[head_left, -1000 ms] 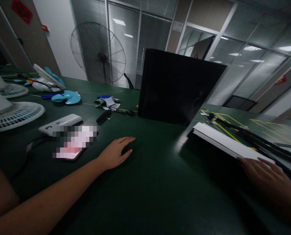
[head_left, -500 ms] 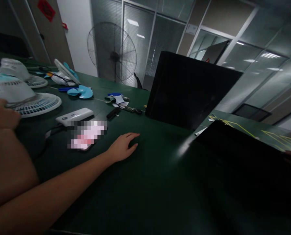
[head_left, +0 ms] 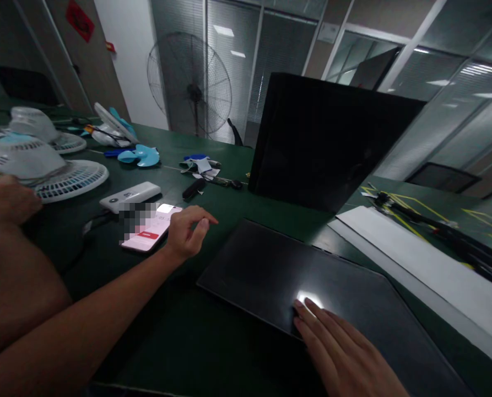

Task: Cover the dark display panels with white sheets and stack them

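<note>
A flat black screen panel [head_left: 262, 264] lies on the green table. My right hand [head_left: 345, 347] rests on its near part, fingers stretched out flat on the glossy surface; its thumb is hidden. My left hand [head_left: 185, 234] is open just off the panel's left corner, index finger and thumb extended and the other fingers partly curled. It holds nothing and covers the right edge of a lit phone [head_left: 149, 234], part of whose screen is blurred out. Behind the phone lies a white power bank [head_left: 132, 197] with a dark cable by it.
An upright black monitor [head_left: 332, 143] stands behind the panel. White boards [head_left: 427, 264] lie at right. Fan parts [head_left: 74, 179], a blue fan blade [head_left: 140, 156] and a black folding knife-like item [head_left: 193, 189] lie at left. Another person's hand [head_left: 12, 198] is at far left.
The black panel has come down from a tilted position at right to lie flat nearer the middle. My right hand moved from its edge onto its surface. My left hand drew back left toward the phone.
</note>
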The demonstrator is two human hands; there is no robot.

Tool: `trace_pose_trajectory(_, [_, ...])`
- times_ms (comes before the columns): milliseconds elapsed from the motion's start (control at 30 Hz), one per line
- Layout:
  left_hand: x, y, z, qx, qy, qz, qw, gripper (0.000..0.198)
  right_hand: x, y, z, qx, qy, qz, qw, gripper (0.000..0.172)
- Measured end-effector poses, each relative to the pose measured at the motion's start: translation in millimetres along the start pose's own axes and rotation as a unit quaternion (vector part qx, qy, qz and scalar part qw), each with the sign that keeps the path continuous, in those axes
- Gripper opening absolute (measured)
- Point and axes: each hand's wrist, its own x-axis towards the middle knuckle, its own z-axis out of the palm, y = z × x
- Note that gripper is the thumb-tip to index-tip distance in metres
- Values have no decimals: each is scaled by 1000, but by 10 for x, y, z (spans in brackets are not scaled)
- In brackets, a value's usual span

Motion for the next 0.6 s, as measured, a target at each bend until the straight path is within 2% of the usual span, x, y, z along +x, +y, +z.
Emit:
trace_pose_trajectory(67, [31, -3, -49, 25, -86, 48, 995, 47, 425, -124, 95, 27, -16, 28, 999, 64])
trace_pose_trajectory(133, [53, -14, -46, 58, -201, 64, 976, 44, 784, -82, 98, 73, -37, 58, 995, 62])
trace_pose_trajectory(233, [27, -58, 41, 111, -351, 50, 928, 54, 1144, 324, -1, 165, -57, 51, 983, 56])
trace_pose_trajectory(300, [-20, -97, 111, 149, -404, 31, 902, 71, 1251, 797, -57, 169, -12, 74, 983, 47])
trace_pose_trajectory(400, [-68, -132, 172, 186, -431, 1, 883, 85, 1154, 1649, 4, 4, 137, 208, 968, 45])
trace_pose_trajectory(467, [-68, -130, 184, 196, -439, -16, 877, 86, 920, 2185, 162, -102, 189, 301, 929, 52])
trace_pose_trajectory(500, [-62, -125, 188, 198, -441, -21, 875, 86, 771, 2415, 260, -130, 186, 347, 910, 56])
trace_pose_trajectory(600, [-43, -113, 211, 198, -440, -29, 875, 84, 324, 2904, 513, -116, 98, 478, 865, 75])
